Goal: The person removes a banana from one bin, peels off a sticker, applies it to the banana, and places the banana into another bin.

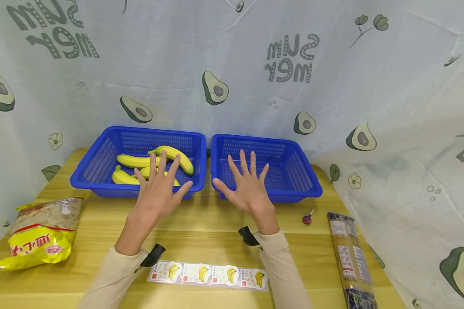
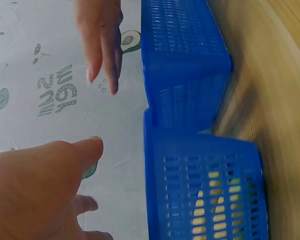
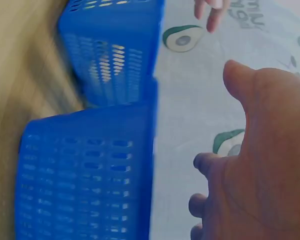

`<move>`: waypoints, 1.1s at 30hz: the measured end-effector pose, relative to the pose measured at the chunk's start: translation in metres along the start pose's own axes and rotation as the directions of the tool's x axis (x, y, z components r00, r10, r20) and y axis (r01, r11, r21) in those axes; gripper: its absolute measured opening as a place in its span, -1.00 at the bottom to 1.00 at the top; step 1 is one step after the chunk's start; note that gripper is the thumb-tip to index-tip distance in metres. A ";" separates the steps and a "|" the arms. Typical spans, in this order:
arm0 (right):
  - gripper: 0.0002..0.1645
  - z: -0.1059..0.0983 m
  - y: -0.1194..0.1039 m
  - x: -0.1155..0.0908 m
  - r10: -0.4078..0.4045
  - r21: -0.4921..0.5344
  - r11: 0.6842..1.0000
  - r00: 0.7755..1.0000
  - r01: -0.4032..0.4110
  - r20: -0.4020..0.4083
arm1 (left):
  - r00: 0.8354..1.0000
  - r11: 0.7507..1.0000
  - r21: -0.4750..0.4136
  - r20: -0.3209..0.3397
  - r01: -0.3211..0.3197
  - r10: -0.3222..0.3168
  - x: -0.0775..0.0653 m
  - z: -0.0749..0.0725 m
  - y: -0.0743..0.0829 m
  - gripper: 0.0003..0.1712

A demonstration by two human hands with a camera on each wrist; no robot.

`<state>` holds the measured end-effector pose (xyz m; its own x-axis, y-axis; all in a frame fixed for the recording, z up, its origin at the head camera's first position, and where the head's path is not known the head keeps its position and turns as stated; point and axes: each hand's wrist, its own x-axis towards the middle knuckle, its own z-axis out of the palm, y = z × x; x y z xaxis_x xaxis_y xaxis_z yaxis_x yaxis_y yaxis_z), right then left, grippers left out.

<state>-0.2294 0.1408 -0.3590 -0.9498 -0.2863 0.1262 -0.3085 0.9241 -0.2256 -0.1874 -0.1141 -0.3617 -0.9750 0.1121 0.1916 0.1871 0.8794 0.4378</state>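
At two blue baskets (image 1: 158,138), left hand (image 1: 157,192) and right hand (image 1: 249,189) hover, fingers spread wide, the bananas (image 1: 181,158) likely best gripped mid-curve

The left hand (image 1: 156,193) spreads over the left basket (image 1: 116,191) and its bananas (image 1: 179,158), the right hand (image 1: 249,189) over the right basket (image 1: 294,196), with stickers (image 1: 196,273) between the sleeves (image 1: 110,274), a bag (image 1: 42,236) at left, a lollipop (image 1: 307,219) and packet (image 1: 348,257) at right.
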 end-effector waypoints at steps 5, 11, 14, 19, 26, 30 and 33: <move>0.13 -0.009 -0.002 0.004 -0.052 0.078 0.996 0.998 0.051 0.020 | 1.000 1.000 -0.004 -0.016 0.007 -0.007 -0.005 -0.013 -0.012 0.05; 0.15 -0.025 -0.005 0.013 -0.140 0.197 0.971 0.990 0.135 0.015 | 0.990 1.000 -0.005 -0.137 0.018 -0.019 -0.011 -0.031 -0.033 0.02; 0.16 -0.032 -0.008 0.019 -0.187 0.239 0.954 0.982 0.183 -0.006 | 0.981 0.999 -0.018 -0.188 0.041 -0.044 -0.015 -0.039 -0.045 -0.02; 0.13 -0.040 -0.014 0.033 -0.254 0.278 0.924 0.965 0.263 -0.066 | 0.960 0.994 -0.070 -0.261 0.085 -0.100 -0.020 -0.050 -0.067 -0.06; -0.02 -0.045 -0.020 0.049 -0.313 0.401 0.856 0.944 0.327 -0.102 | 0.913 0.972 -0.143 -0.341 0.186 -0.225 -0.022 -0.061 -0.098 -0.15; -0.08 -0.046 -0.026 0.057 -0.334 0.443 0.831 0.938 0.338 -0.089 | 0.878 0.955 -0.178 -0.382 0.239 -0.290 -0.023 -0.066 -0.115 -0.21; -0.13 -0.048 -0.032 0.064 -0.363 0.458 0.818 0.930 0.347 -0.058 | 0.866 0.927 -0.221 -0.342 0.303 -0.365 -0.026 -0.071 -0.128 -0.20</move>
<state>-0.2774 0.1051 -0.2976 -0.7686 -0.5867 0.2550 -0.6062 0.5407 -0.5832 -0.1778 -0.2626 -0.3602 -0.8718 -0.3819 0.3067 -0.0959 0.7472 0.6577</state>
